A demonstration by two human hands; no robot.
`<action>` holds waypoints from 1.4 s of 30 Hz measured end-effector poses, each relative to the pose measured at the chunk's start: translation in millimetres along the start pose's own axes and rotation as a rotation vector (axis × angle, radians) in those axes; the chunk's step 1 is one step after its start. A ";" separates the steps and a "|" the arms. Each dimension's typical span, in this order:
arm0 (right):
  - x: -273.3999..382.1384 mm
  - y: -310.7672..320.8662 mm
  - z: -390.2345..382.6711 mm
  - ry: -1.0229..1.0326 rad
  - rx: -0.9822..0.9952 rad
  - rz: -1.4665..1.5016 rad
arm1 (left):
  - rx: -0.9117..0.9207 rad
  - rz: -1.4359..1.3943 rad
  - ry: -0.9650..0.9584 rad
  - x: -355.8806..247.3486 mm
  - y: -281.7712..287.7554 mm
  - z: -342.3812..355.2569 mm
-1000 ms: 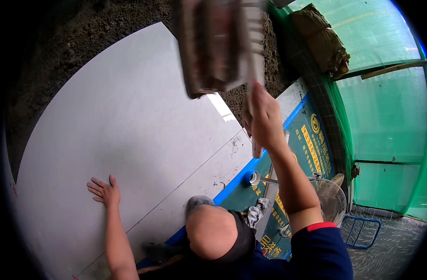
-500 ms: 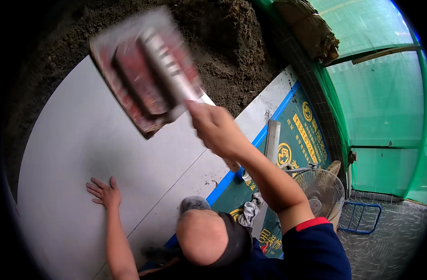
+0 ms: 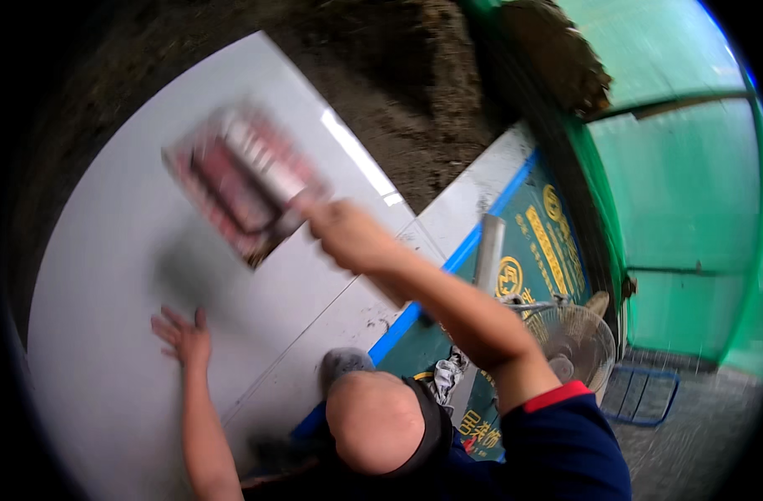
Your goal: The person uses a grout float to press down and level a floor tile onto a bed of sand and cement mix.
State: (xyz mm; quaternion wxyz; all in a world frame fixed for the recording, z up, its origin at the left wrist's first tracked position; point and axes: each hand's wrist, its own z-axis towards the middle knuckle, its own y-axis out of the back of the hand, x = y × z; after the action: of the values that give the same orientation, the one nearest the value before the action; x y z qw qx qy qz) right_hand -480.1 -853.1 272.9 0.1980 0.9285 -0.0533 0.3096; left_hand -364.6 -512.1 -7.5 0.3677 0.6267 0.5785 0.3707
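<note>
A flat rectangular tamping tool, reddish and dirty, with a pale handle, is blurred by motion over the large white tile; I cannot tell whether it touches the surface. My right hand is closed around its handle. Lower left, my left hand lies on the tile with its fingers spread and nothing in them. A seam runs diagonally across the white surface between that hand and my bare knee at the bottom middle.
Dark granular bedding borders the tiles at the top. At right are a green board with blue tape, a metal bar, a rag, a fan, a blue metal frame, a brown crumpled sack and green sheeting.
The tool in my right hand has swung leftward and down from the top middle to over the tile. My left hand has stayed in about the same spot.
</note>
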 end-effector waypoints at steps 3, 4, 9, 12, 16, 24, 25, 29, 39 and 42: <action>-24.4 36.6 -42.6 0.365 -0.251 0.099 | 0.027 0.057 -0.001 -3.4 14.7 -8.6; -46.1 34.7 -42.4 0.525 -0.337 0.142 | 0.047 0.064 0.018 0.0 21.6 -9.1; -193.3 -57.5 50.4 0.136 -0.339 -0.304 | 0.154 -0.010 -0.009 -44.8 58.4 -10.4; -146.2 -57.4 114.0 0.088 -0.086 -0.420 | 0.265 0.119 -0.179 -34.8 90.0 2.8; -1.1 -11.4 46.1 0.030 0.088 -0.091 | 0.391 0.328 -0.285 67.0 107.3 2.4; -167.9 -22.8 36.8 0.557 -0.205 0.104 | 0.133 0.137 -0.274 182.1 18.2 -67.9; -205.9 -48.4 68.2 0.553 -0.201 -0.229 | 0.098 0.113 -0.272 172.4 19.7 -60.5; -99.7 -136.6 94.9 0.137 0.289 -0.628 | 0.078 0.101 -0.198 166.0 16.1 -71.2; -44.3 -53.3 4.4 0.845 0.232 0.074 | 0.137 0.049 -0.148 186.0 8.6 -112.7; -159.4 -95.0 71.9 0.323 -0.032 -0.829 | 0.150 0.057 -0.160 168.9 19.7 -106.9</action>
State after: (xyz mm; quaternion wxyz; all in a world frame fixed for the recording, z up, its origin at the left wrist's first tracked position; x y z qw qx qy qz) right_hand -547.2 -798.6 93.7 0.3255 0.8079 0.3502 0.3445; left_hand -441.4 -341.4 65.2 0.3543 0.6961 0.5554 0.2854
